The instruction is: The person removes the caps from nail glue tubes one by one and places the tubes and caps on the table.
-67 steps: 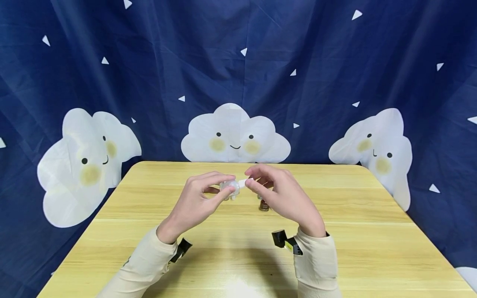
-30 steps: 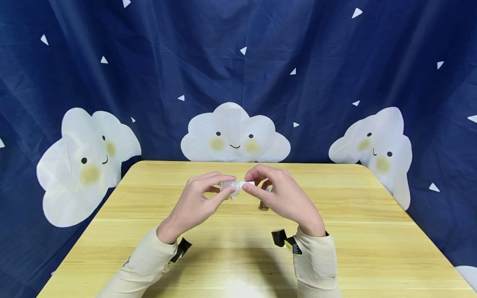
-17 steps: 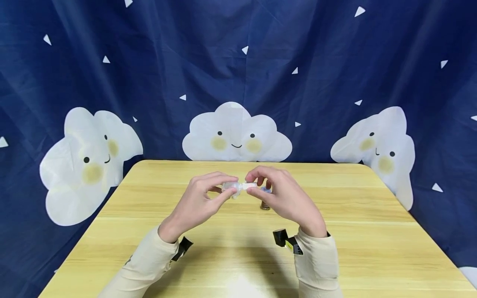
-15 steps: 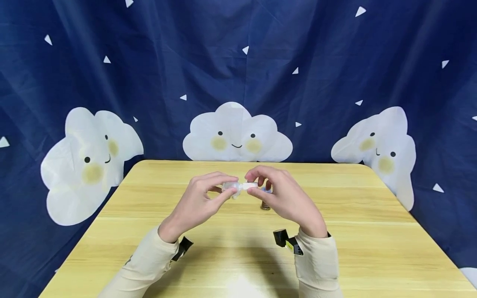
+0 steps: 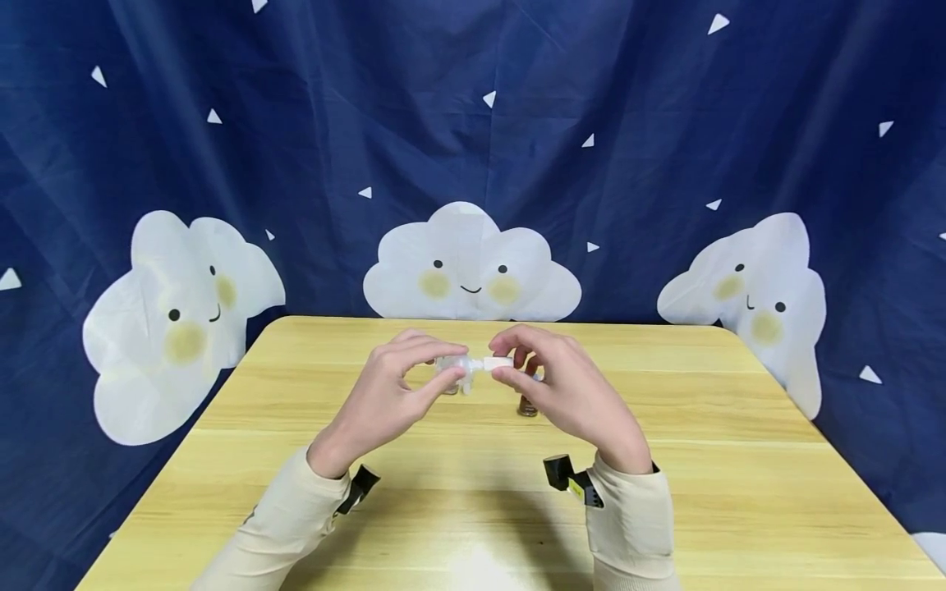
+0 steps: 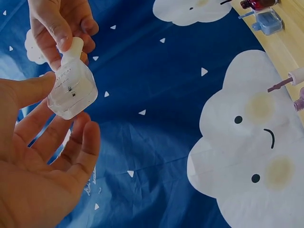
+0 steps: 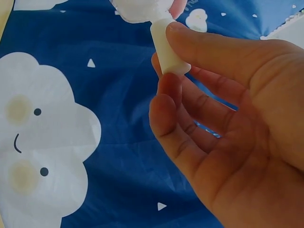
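Observation:
My left hand [image 5: 384, 394] holds a clear nail polish bottle [image 6: 73, 92] with whitish contents between thumb and index finger; its other fingers spread loosely beneath. The bottle lies on its side above the table, neck toward the right in the head view. My right hand [image 5: 565, 386] pinches the white nail polish cap [image 7: 167, 47] between thumb and fingers. The cap sits in line with the bottle at its neck; whether its thread is fully engaged, I cannot tell. Partly behind my right hand, a dark brown bottle [image 5: 528, 406] stands on the table.
At the edge of the left wrist view, the wooden table [image 6: 285, 50] carries a dark red bottle [image 6: 259, 4], a blue bottle [image 6: 269, 23], and a mauve bottle [image 6: 299, 102] beside a brush [image 6: 280, 84]. A dark blue curtain [image 5: 628, 164] with clouds hangs behind.
The cap has gone from slightly tilted to level with the bottle, and my right fingers have shifted around it. My left hand has moved slightly, its grip a little wider.

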`<action>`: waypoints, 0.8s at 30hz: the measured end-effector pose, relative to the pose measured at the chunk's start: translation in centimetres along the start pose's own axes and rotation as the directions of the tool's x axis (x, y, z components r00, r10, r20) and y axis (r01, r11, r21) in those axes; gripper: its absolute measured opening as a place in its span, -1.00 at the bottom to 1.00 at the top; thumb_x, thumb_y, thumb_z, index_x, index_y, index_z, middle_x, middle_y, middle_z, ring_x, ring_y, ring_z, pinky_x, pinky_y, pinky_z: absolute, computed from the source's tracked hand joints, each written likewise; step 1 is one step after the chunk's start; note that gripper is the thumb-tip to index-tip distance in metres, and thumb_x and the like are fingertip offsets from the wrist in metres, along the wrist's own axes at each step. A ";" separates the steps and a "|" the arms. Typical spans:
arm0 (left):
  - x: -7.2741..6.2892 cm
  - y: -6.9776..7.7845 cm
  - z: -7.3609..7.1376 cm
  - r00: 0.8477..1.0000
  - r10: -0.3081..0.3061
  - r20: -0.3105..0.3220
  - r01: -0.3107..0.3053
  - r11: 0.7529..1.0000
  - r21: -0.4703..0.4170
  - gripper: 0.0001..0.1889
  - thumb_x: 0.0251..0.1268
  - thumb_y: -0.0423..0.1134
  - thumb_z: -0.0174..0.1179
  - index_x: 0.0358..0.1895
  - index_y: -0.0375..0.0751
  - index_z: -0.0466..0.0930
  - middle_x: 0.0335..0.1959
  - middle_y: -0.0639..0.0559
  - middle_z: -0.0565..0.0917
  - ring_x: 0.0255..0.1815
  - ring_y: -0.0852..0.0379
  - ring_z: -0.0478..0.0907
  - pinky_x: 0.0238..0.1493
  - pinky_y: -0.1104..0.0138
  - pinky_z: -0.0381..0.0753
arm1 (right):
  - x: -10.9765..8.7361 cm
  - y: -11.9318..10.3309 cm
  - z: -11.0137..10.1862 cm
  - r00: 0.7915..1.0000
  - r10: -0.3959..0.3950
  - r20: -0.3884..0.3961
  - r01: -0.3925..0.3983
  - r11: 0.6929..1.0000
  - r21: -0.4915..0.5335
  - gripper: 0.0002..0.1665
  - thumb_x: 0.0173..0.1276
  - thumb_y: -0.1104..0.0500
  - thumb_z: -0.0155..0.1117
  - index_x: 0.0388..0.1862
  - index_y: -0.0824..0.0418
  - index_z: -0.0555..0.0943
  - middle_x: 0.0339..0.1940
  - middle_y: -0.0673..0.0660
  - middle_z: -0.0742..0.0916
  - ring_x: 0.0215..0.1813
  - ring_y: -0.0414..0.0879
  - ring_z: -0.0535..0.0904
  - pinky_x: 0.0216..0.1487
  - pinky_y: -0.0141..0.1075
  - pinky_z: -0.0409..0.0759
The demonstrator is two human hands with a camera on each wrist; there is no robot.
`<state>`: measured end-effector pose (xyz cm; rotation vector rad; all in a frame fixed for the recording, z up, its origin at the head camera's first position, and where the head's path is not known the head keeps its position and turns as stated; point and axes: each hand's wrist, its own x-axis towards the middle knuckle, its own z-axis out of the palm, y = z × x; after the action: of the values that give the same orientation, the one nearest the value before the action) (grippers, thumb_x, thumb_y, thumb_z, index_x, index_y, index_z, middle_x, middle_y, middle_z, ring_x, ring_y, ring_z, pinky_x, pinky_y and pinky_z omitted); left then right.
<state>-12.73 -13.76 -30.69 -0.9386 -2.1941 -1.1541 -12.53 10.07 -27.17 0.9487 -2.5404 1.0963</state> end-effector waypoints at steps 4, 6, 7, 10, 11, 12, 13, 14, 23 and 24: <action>0.0 -0.1 -0.1 1.000 0.010 -0.025 -0.010 1.000 0.003 -0.76 0.26 -0.31 0.45 -0.01 -0.14 0.80 -0.15 0.14 0.80 -0.10 0.21 0.58 -0.16 0.36 0.59 | 0.0 0.0 0.0 1.000 0.007 -0.009 -0.007 1.000 -0.007 -0.77 0.38 0.23 0.44 -0.01 0.14 0.68 -0.22 -0.07 0.73 -0.29 -0.22 0.58 -0.23 -0.34 0.69; 0.1 -0.1 -0.1 0.999 0.014 -0.040 -0.014 1.000 0.003 -0.76 0.25 -0.32 0.46 -0.02 -0.14 0.80 -0.17 0.14 0.80 -0.14 0.21 0.56 -0.25 0.38 0.54 | 0.0 0.0 0.0 1.000 0.018 -0.011 -0.018 1.000 -0.008 -0.77 0.38 0.22 0.44 -0.01 0.14 0.68 -0.20 -0.07 0.74 -0.29 -0.23 0.60 -0.21 -0.33 0.70; 0.1 -0.1 -0.1 0.999 0.016 -0.047 -0.016 1.000 0.004 -0.77 0.26 -0.32 0.45 -0.02 -0.14 0.81 -0.18 0.14 0.80 -0.16 0.19 0.56 -0.28 0.39 0.52 | 0.0 -0.1 0.0 1.000 0.024 -0.012 -0.024 1.000 -0.007 -0.77 0.38 0.22 0.45 -0.01 0.14 0.68 -0.19 -0.07 0.74 -0.29 -0.23 0.61 -0.20 -0.33 0.71; 0.1 -0.1 -0.2 0.998 0.010 -0.063 -0.010 1.000 0.000 -0.78 0.26 -0.32 0.45 -0.03 -0.12 0.81 -0.20 0.15 0.80 -0.23 0.16 0.54 -0.36 0.42 0.46 | -0.1 -0.1 0.0 0.999 0.048 -0.012 -0.048 0.999 0.008 -0.76 0.39 0.21 0.44 0.00 0.13 0.68 -0.13 -0.07 0.75 -0.28 -0.24 0.64 -0.19 -0.31 0.73; 0.1 -0.1 -0.2 0.998 0.006 -0.067 -0.007 1.000 -0.002 -0.79 0.27 -0.31 0.45 -0.04 -0.12 0.81 -0.20 0.15 0.80 -0.26 0.16 0.53 -0.37 0.42 0.45 | -0.1 -0.1 0.0 0.998 0.055 -0.011 -0.054 0.998 0.014 -0.76 0.39 0.21 0.44 0.01 0.13 0.68 -0.11 -0.06 0.76 -0.28 -0.25 0.66 -0.19 -0.31 0.74; 0.1 0.0 -0.3 0.998 0.001 -0.069 -0.001 1.000 -0.005 -0.79 0.27 -0.31 0.45 -0.04 -0.11 0.81 -0.21 0.16 0.80 -0.28 0.16 0.52 -0.38 0.42 0.44 | -0.1 -0.1 0.0 0.998 0.061 -0.010 -0.061 0.998 0.019 -0.75 0.39 0.20 0.44 0.01 0.12 0.67 -0.10 -0.06 0.76 -0.27 -0.25 0.67 -0.20 -0.30 0.74; 0.1 0.0 -0.3 0.998 -0.004 -0.069 0.004 1.000 -0.007 -0.79 0.28 -0.30 0.44 -0.04 -0.11 0.81 -0.21 0.16 0.79 -0.30 0.17 0.51 -0.39 0.43 0.44 | -0.1 -0.2 0.0 0.998 0.070 -0.009 -0.070 0.997 0.029 -0.75 0.39 0.20 0.44 0.02 0.11 0.67 -0.10 -0.05 0.76 -0.28 -0.25 0.68 -0.22 -0.31 0.75; 0.2 0.0 -0.4 0.997 -0.010 -0.070 0.009 1.000 -0.009 -0.80 0.28 -0.30 0.44 -0.04 -0.11 0.81 -0.22 0.17 0.79 -0.32 0.17 0.50 -0.40 0.43 0.43 | -0.1 -0.2 0.0 0.997 0.077 -0.008 -0.077 0.996 0.036 -0.75 0.39 0.20 0.44 0.02 0.11 0.67 -0.09 -0.05 0.76 -0.27 -0.24 0.69 -0.23 -0.31 0.76; 0.1 0.2 -0.7 0.995 -0.023 -0.095 0.022 1.000 -0.014 -0.79 0.27 -0.29 0.45 -0.04 -0.11 0.81 -0.25 0.16 0.76 -0.36 0.23 0.51 -0.40 0.43 0.48 | -0.1 -0.3 0.1 0.996 0.094 -0.002 -0.094 0.992 0.083 -0.75 0.39 0.22 0.44 0.02 0.13 0.67 -0.05 0.00 0.76 -0.25 -0.18 0.73 -0.25 -0.34 0.77; 0.1 0.1 -0.6 0.995 -0.021 -0.099 0.020 1.000 -0.018 -0.79 0.27 -0.29 0.45 -0.04 -0.12 0.81 -0.24 0.14 0.76 -0.36 0.23 0.52 -0.39 0.43 0.49 | -0.1 -0.3 0.1 0.996 0.091 -0.001 -0.090 0.992 0.083 -0.75 0.39 0.22 0.43 0.02 0.14 0.67 -0.04 0.00 0.76 -0.24 -0.18 0.73 -0.23 -0.34 0.77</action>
<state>-12.64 -14.20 -30.18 -0.8488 -2.1227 -1.2042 -12.25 9.94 -27.13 0.8563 -2.5749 1.2364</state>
